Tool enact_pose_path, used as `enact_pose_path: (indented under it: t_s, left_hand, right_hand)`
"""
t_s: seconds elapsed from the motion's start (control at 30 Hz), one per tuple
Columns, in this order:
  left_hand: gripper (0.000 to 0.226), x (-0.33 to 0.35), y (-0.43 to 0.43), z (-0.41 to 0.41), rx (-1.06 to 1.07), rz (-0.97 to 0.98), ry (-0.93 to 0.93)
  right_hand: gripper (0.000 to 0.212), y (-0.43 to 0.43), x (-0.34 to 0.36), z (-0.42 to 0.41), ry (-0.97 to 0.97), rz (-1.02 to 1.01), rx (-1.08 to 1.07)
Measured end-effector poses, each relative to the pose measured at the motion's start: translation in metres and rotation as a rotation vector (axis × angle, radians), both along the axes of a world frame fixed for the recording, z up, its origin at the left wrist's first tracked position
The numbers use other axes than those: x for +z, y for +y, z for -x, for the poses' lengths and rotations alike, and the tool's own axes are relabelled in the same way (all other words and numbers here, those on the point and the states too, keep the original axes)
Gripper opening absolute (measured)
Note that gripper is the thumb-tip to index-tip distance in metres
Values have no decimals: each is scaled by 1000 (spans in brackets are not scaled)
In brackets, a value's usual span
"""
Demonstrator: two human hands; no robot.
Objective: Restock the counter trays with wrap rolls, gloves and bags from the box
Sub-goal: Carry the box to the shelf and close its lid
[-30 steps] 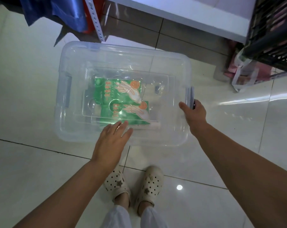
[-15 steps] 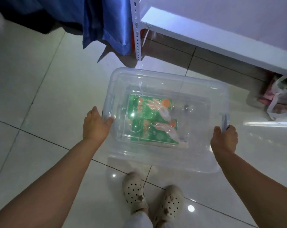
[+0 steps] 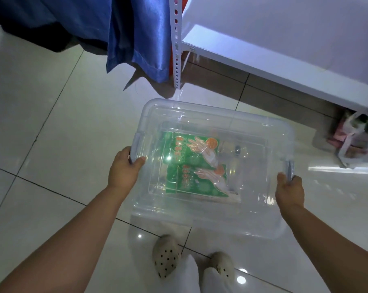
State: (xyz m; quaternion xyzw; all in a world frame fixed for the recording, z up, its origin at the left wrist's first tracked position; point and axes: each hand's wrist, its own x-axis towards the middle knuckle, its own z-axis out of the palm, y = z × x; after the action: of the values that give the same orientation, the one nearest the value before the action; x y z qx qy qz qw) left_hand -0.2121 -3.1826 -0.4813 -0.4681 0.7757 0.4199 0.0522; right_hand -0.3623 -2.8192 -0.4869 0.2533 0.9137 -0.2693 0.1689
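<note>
Tiled floor [image 3: 41, 123] lying open to the left; white shelf [image 3: 274, 49] crowding the far right. Clear box [image 3: 221, 112] now hanging between both hands, probably being carried off for restocking. Green glove packs [image 3: 191, 166] lying flat on its bottom. Left hand [image 3: 125, 169] having moved off the near rim and now gripping the left end, right hand [image 3: 289, 190] gripping the right end.

1 head view; looks steeply down, near the floor [image 3: 52, 123].
</note>
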Motion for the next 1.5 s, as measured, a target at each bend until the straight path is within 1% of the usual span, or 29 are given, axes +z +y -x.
enact_pose_path:
  t_s: [0.07,0.17,0.3,0.37,0.5,0.6,0.67,0.77,0.87,0.93,1.07,1.17,1.27,1.33,1.4,1.47,1.5]
  left_hand:
    - [14,-1,5,-1,16,35,14]
    - [18,3,9,3,60,3,11]
    - [14,33,15,13,84,9,48]
    - [13,62,19,22,94,1,82]
    - [7,136,27,48,14,25,144]
    - [8,194,32,73,-62,78,156]
    - [11,228,34,94,-113,102,139]
    - [17,266,39,129,-192,116,124]
    - [7,288,45,168,-248,110,103]
    - [18,296,48,196,-295,116,90]
    - [40,307,48,254,-441,109,107]
    - [49,312,48,284,-575,120,98]
    - [51,320,51,292,-637,186,147]
    - [53,323,53,285,-636,215,190]
    - [57,324,54,273,-629,239,169]
    - [55,321,55,260,-602,214,138]
    - [55,319,56,255,-568,168,126]
  right_hand:
    - [41,0,1,1,-20,21,-5]
    - [35,4,5,3,-58,133,-36]
    - [27,18,36,2,-118,268,-81]
    - [22,29,64,0,-148,368,-134]
    - [17,55,137,3,-259,541,-215]
    - [23,82,200,13,-377,660,-199]
    - [26,95,236,21,-411,691,-179]
    - [20,105,273,31,-368,744,-239]
    - [15,110,293,42,-299,780,-325]
    - [14,112,300,48,-261,785,-381]
    - [23,110,304,62,-191,802,-472]
    - [18,100,304,66,-122,814,-557]
    - [14,79,304,67,-69,843,-640]
    - [14,63,304,69,-47,874,-695]
    - [15,49,305,72,-42,886,-738]
    - [12,34,307,76,-29,877,-769]
    - [9,26,309,78,-21,874,-782]
